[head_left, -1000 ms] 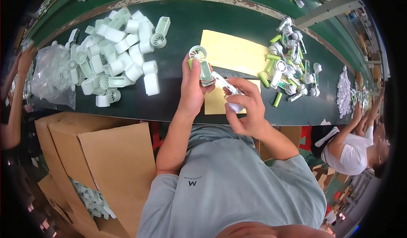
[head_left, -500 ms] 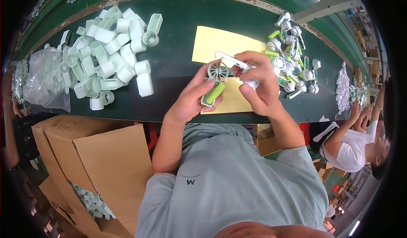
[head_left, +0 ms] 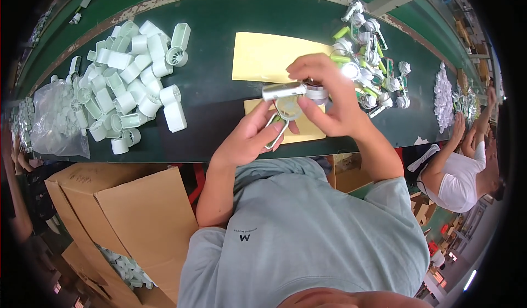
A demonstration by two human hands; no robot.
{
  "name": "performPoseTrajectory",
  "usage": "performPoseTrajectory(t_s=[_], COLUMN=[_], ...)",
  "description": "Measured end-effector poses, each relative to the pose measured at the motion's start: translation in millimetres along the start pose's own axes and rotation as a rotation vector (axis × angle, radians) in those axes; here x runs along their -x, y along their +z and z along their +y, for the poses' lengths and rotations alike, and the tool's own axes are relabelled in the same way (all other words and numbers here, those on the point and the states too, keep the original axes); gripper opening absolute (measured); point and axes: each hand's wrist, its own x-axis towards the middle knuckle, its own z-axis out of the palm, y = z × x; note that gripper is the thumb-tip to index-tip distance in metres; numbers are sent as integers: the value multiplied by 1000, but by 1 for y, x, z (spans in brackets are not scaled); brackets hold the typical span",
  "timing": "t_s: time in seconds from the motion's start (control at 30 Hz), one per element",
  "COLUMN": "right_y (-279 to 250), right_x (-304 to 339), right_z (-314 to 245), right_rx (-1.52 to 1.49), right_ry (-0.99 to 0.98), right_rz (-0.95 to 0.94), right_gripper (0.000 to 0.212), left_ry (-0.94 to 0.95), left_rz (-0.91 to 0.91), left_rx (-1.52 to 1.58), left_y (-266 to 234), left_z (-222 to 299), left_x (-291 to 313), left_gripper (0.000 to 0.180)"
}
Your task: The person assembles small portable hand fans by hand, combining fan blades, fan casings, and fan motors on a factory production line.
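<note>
Above the yellow sheets, my left hand point(head_left: 242, 140) is closed round a pale green handheld-fan housing point(head_left: 281, 128), its round end up and its hollow handle pointing down toward me. Opposite it, my right hand point(head_left: 336, 102) grips a fan motor assembly point(head_left: 317, 92) by its round white end. A shiny, light-coloured handle part point(head_left: 282, 91) reaches left from that assembly, over the housing's round end. Thin wires show between the two pieces. My fingers hide part of both, and whether the two pieces touch I cannot tell.
Many pale green housings point(head_left: 118, 66) lie heaped on the left of the dark green table point(head_left: 214, 12), beside a clear plastic bag point(head_left: 57, 121). Motor assemblies with green cells point(head_left: 379, 77) are piled at right. Cardboard boxes point(head_left: 140, 209) stand below left. Another person point(head_left: 453, 179) sits at right.
My right hand has turned the motor assembly over, so its handle part now shows a shiny side. The green cell beside my left hand is now mostly out of sight. The view has shifted slightly.
</note>
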Motion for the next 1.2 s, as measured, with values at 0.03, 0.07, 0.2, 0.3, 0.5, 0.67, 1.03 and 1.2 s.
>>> performPoseTrajectory(t_s=[0.03,0.07,0.2,0.3,0.5,0.67,1.03,1.2], right_y=[2,4,38,52,103,119,131,59], right_x=[-1,-3,-3,-2,33,22,18,32], right_z=[4,7,31,18,-7,-10,-5,-1], right_rx=[-28,-56,-253,173,311,347,271,-120], right_ry=[45,91,274,221,228,374,332,634], right_rz=[20,41,341,318,-170,-46,46,-263], right_gripper=[34,34,44,29,31,38,16,8], left_ry=[-39,-45,0,361,280,375,343,277], left_rz=[-3,4,-21,287,602,663,752,666], left_rx=[18,20,313,490,176,69,-96,-173], left_y=[1,0,-18,-29,-54,-58,-50,-51], left_z=[0,2,1,1,-5,-14,-10,-10], left_x=[1,2,12,13,1,0,-8,-4], left_gripper=[49,49,38,35,32,31,31,48])
